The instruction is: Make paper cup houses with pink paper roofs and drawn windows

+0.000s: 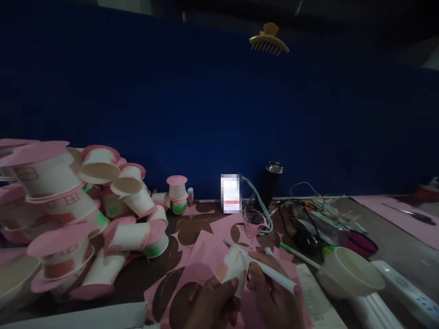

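My left hand [217,297] is closed around a small white paper cup [236,261], which is tilted and bears orange-pink marks on its side. In my right hand [269,292] is a white marker [276,273] with a pinkish end, its tip toward the cup. Whether the tip touches the cup I cannot tell. Both hands are above pink paper [199,249] with round holes cut out of it. A dark-tipped pen or similar thin tool [226,243] shows just beyond the cup.
Many decorated paper cups [65,203] with pink discs are piled at left. A phone [231,194] and black flask [270,183] stand at the back. A larger cup [350,272], cables, a green-tipped marker [298,254], a power strip [408,288] and scissors [411,213] are at right.
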The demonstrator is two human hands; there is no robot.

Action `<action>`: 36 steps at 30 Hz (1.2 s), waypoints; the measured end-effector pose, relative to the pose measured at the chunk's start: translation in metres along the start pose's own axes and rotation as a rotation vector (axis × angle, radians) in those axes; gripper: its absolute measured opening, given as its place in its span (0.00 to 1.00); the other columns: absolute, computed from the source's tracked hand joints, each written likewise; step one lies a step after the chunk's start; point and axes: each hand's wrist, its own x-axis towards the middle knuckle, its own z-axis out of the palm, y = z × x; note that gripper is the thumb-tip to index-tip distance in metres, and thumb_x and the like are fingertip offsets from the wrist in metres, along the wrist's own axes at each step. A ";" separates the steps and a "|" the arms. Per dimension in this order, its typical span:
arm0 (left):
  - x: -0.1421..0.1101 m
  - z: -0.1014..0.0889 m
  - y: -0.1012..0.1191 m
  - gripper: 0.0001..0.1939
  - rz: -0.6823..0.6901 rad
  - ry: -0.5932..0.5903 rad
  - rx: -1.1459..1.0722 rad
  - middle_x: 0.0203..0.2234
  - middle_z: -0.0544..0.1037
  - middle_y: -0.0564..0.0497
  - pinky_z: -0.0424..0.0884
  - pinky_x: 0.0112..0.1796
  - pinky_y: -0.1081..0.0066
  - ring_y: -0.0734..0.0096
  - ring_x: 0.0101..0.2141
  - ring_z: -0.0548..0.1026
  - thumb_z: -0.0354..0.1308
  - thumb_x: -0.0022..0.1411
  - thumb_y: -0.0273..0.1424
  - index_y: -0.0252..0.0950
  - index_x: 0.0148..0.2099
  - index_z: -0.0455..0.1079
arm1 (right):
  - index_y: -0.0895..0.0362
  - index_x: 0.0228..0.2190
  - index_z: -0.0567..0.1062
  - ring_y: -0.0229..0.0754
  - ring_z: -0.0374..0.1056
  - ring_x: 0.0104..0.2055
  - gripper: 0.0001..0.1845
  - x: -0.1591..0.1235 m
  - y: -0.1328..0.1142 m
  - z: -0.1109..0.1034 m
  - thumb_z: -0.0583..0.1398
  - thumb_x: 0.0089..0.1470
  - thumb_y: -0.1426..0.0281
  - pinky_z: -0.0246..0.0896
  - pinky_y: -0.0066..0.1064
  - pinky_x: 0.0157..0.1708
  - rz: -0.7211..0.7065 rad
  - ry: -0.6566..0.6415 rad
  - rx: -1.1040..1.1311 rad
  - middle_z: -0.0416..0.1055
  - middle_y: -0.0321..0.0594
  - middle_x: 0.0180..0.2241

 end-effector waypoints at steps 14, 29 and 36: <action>0.001 0.000 -0.003 0.17 0.037 0.068 -0.169 0.14 0.70 0.52 0.55 0.16 0.76 0.76 0.15 0.66 0.69 0.45 0.39 0.29 0.28 0.72 | 0.54 0.42 0.73 0.38 0.73 0.22 0.10 0.002 -0.001 -0.003 0.55 0.60 0.66 0.70 0.25 0.21 -0.049 -0.089 -0.001 0.78 0.40 0.30; -0.001 0.000 -0.004 0.14 0.029 0.099 -0.296 0.15 0.71 0.52 0.56 0.18 0.76 0.76 0.17 0.67 0.71 0.44 0.35 0.30 0.26 0.72 | 0.54 0.42 0.73 0.40 0.75 0.27 0.10 0.000 -0.003 -0.002 0.54 0.61 0.68 0.71 0.27 0.25 -0.033 -0.095 -0.024 0.77 0.44 0.36; -0.004 0.003 0.002 0.13 0.011 0.120 -0.364 0.21 0.76 0.48 0.62 0.23 0.75 0.73 0.21 0.72 0.71 0.44 0.31 0.29 0.29 0.74 | 0.56 0.42 0.72 0.38 0.74 0.24 0.09 0.001 -0.002 -0.002 0.55 0.61 0.68 0.70 0.24 0.21 -0.044 -0.077 0.001 0.77 0.43 0.35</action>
